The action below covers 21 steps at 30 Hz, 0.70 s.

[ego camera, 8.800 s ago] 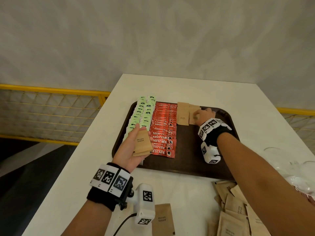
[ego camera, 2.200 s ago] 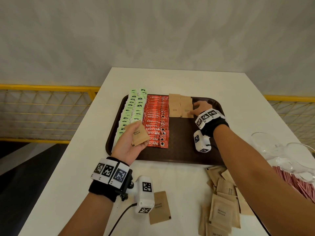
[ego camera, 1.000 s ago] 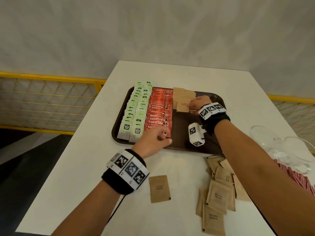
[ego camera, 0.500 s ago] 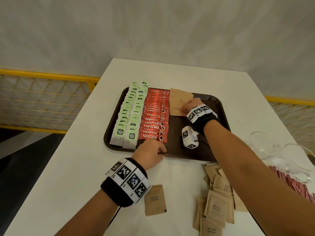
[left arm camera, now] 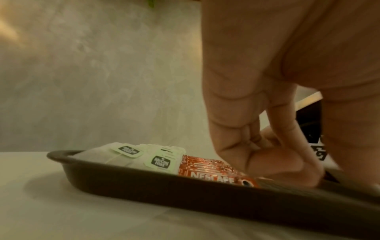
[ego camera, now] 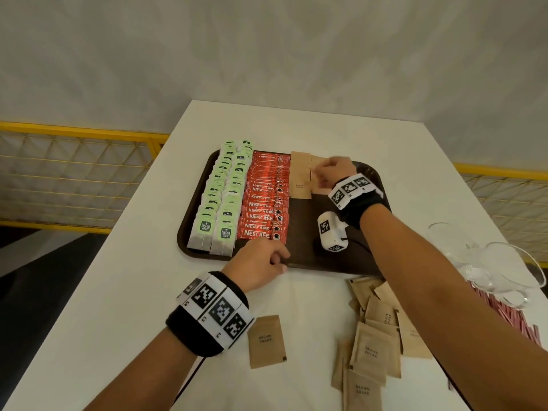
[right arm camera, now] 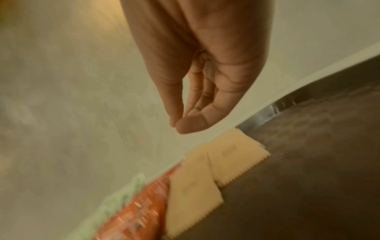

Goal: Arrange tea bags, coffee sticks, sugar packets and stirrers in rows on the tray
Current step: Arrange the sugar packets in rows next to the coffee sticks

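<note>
A dark brown tray (ego camera: 302, 232) holds two rows of green-tagged tea bags (ego camera: 222, 197) at its left and a row of red coffee sticks (ego camera: 267, 197) beside them. Brown sugar packets (ego camera: 300, 176) overlap at the tray's far end. My right hand (ego camera: 329, 173) hovers just above them, thumb against the fingertips, holding nothing (right arm camera: 179, 125); the sugar packets (right arm camera: 193, 186) lie below it. My left hand (ego camera: 261, 262) grips the tray's near rim (left arm camera: 144, 183), with curled fingers (left arm camera: 308, 175) inside next to the coffee sticks (left arm camera: 216, 172) and tea bags (left arm camera: 144, 157).
A pile of loose sugar packets (ego camera: 373, 345) lies on the white table before the tray, under my right forearm, and a single packet (ego camera: 267, 341) lies near my left wrist. Clear glass vessels (ego camera: 489, 268) and thin red sticks (ego camera: 504, 315) sit at the right edge. A yellow railing (ego camera: 74, 132) runs behind.
My left hand, which held sugar packets earlier, has come down without them onto the tray's near rim. My right hand has lifted slightly off the packets it was laying down.
</note>
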{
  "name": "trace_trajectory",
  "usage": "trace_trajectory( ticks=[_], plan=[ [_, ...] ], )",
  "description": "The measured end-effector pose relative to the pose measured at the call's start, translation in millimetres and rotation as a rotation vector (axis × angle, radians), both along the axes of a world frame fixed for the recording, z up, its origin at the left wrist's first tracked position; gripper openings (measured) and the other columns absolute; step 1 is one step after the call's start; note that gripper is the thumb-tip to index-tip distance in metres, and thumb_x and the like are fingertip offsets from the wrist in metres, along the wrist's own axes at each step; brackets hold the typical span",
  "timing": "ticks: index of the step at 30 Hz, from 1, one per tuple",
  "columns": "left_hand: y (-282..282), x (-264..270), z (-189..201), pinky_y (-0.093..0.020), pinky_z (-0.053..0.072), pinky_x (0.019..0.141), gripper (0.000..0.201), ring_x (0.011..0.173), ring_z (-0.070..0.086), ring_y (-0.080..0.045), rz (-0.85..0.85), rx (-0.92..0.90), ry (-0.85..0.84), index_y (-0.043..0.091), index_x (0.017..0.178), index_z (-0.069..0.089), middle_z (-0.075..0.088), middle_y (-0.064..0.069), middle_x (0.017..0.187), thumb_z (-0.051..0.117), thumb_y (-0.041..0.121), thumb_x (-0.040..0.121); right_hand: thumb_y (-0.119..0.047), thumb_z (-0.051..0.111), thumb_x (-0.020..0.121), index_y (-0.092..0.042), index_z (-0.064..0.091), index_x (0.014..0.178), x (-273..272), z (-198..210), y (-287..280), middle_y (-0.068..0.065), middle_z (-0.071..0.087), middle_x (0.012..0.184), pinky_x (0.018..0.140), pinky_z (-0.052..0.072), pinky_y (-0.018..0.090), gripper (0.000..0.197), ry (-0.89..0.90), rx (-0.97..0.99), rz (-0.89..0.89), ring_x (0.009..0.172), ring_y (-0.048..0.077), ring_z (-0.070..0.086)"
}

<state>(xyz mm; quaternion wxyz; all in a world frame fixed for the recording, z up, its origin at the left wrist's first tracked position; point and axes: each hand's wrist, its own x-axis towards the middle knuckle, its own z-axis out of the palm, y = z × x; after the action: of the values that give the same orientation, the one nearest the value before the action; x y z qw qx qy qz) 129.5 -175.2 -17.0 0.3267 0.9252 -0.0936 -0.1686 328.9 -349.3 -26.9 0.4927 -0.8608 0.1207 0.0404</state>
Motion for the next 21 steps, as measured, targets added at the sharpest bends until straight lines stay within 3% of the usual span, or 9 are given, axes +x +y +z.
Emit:
trace_trajectory(
  ticks=[3, 6, 8, 10, 12, 15, 19, 21],
  plan=[
    [0, -13, 7, -0.017, 0.039, 0.074, 0.036, 0.078, 0.047, -0.001, -0.145, 0.033, 0.11, 0.02, 0.117, 0.06, 0.053, 0.005, 0.1, 0.07, 0.027, 0.083, -0.011, 0.065, 0.086, -0.009, 0.06, 0.081, -39, 38, -5, 0.005, 0.059, 0.07, 0.059, 0.056, 0.025, 0.008, -0.095, 0.284, 0.075, 0.059, 0.014, 0.055],
    [-1, -32, 5, -0.023, 0.041, 0.083, 0.057, 0.093, 0.043, -0.006, -0.288, 0.209, 0.252, 0.027, 0.126, 0.049, 0.044, 0.007, 0.109, 0.076, 0.033, 0.076, -0.017, 0.063, 0.089, -0.011, 0.061, 0.095, -94, 69, -18, 0.003, 0.06, 0.08, 0.06, 0.052, 0.024, 0.009, -0.083, 0.298, 0.277, 0.067, 0.011, 0.055],
    [-3, -43, 2, -0.029, 0.04, 0.094, 0.074, 0.111, 0.038, -0.013, -0.339, 0.315, 0.299, 0.027, 0.133, 0.038, 0.037, 0.004, 0.119, 0.079, 0.029, 0.072, -0.017, 0.063, 0.088, -0.015, 0.061, 0.097, -130, 74, -31, -0.001, 0.061, 0.083, 0.064, 0.052, 0.025, 0.009, -0.075, 0.211, 0.388, 0.071, 0.009, 0.057],
    [-6, -50, 1, -0.034, 0.04, 0.098, 0.081, 0.119, 0.033, -0.017, -0.369, 0.414, 0.288, 0.026, 0.135, 0.032, 0.032, 0.001, 0.126, 0.08, 0.025, 0.071, -0.02, 0.067, 0.083, -0.018, 0.062, 0.099, -167, 72, -44, -0.004, 0.06, 0.081, 0.065, 0.051, 0.024, 0.017, -0.048, 0.119, 0.486, 0.072, 0.006, 0.057],
    [-8, -52, -1, -0.035, 0.042, 0.095, 0.082, 0.116, 0.034, -0.019, -0.37, 0.457, 0.272, 0.024, 0.134, 0.031, 0.032, -0.001, 0.126, 0.081, 0.021, 0.069, -0.035, 0.073, 0.073, -0.024, 0.062, 0.102, -202, 67, -55, -0.008, 0.061, 0.084, 0.07, 0.051, 0.025, 0.033, 0.033, 0.003, 0.609, 0.076, 0.003, 0.058],
    [-12, -53, -3, -0.032, 0.042, 0.087, 0.078, 0.099, 0.04, -0.017, -0.328, 0.422, 0.321, 0.021, 0.129, 0.031, 0.04, -0.003, 0.12, 0.081, 0.017, 0.07, -0.044, 0.076, 0.07, -0.04, 0.053, 0.111, -238, 52, -67, -0.015, 0.054, 0.106, 0.087, 0.047, 0.025, 0.047, 0.18, -0.381, 0.759, 0.101, 0.003, 0.052],
    [-22, -50, 1, -0.03, 0.041, 0.079, 0.061, 0.093, 0.044, -0.017, -0.298, 0.418, 0.333, 0.017, 0.121, 0.038, 0.042, 0.0, 0.103, 0.077, 0.021, 0.075, -0.043, 0.08, 0.065, -0.04, 0.036, 0.135, -267, 35, -70, -0.015, 0.029, 0.126, 0.108, 0.029, 0.03, 0.083, 0.24, -0.629, 0.795, 0.123, 0.009, 0.023],
    [-30, -49, 2, -0.026, 0.04, 0.073, 0.041, 0.091, 0.048, -0.016, -0.316, 0.384, 0.298, 0.017, 0.109, 0.048, 0.047, 0.001, 0.101, 0.074, 0.024, 0.078, -0.043, 0.08, 0.064, -0.04, 0.028, 0.139, -274, 32, -72, -0.009, 0.023, 0.136, 0.112, 0.023, 0.04, 0.092, 0.266, -0.751, 0.766, 0.128, 0.016, 0.016]
  ],
)
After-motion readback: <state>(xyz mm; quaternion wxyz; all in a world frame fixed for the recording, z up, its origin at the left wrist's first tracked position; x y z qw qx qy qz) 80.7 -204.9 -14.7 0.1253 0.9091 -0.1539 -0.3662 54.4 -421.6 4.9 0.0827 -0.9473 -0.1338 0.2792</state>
